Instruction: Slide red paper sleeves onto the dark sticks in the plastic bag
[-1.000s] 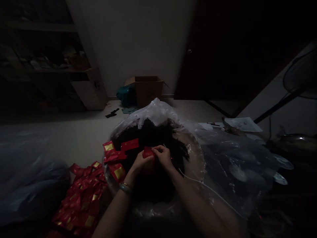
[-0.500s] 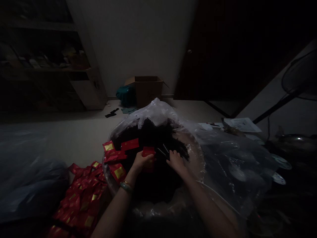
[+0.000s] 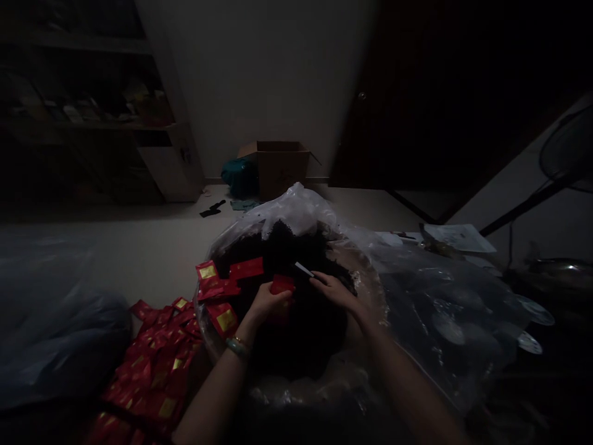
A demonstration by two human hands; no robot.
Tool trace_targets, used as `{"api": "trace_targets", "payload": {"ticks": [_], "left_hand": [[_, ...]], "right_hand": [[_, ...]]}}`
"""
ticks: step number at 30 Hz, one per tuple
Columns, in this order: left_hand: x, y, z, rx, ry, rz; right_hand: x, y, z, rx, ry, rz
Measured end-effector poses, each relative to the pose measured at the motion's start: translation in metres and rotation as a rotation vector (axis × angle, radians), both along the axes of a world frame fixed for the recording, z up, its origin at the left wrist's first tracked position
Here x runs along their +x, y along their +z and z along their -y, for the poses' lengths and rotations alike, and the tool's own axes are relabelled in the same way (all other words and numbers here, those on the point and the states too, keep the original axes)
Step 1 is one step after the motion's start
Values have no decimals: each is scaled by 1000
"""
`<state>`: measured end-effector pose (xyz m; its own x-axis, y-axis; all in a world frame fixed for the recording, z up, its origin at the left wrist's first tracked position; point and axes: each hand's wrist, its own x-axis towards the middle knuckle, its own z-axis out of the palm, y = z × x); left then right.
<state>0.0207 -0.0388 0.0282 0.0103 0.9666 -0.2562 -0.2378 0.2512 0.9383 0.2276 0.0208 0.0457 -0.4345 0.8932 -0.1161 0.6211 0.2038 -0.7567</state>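
My left hand (image 3: 263, 304) is closed on a small red packet (image 3: 282, 284), held upright over a heap of dark loose leaves (image 3: 301, 346) that looks like tea. Metal tweezers (image 3: 304, 269) are gripped in my right hand (image 3: 334, 290), their prongs pointing up and left and looking close together. The heap lies in a wide round container lined with clear plastic (image 3: 296, 196). On its left rim rest several red packets with gold squares, among them a flat red packet (image 3: 246, 267). Dimness hides the packet's lower part.
A large pile of red packets (image 3: 152, 364) lies at the left, beside a bulky plastic bag (image 3: 65, 352). Clear plastic sheeting (image 3: 445, 309) spreads on the right. Farther back stand an open cardboard box (image 3: 282, 170), a teal bag (image 3: 238, 177) and shelves (image 3: 92, 127).
The tweezers' two prongs, apart before, now appear nearly together. My right hand has turned, and the tweezers have risen slightly. My left hand keeps the red packet; the view has shifted a little.
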Motion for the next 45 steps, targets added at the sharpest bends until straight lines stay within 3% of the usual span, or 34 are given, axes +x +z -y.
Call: {"api": "trace_targets", "payload": {"ticks": [5,10,22,45], "left_hand": [[1,0,2,30,-56,-27],[1,0,2,35,-44,-62],[0,-6,1,16,-48,-44],[-1,-8,1,32,-58,-46]], "right_hand": [[-15,39,10,86,283,107],[-33,54,19,154,237,325],[-40,56,28,222,195,490],[-39,53,26,218,202,470]]}}
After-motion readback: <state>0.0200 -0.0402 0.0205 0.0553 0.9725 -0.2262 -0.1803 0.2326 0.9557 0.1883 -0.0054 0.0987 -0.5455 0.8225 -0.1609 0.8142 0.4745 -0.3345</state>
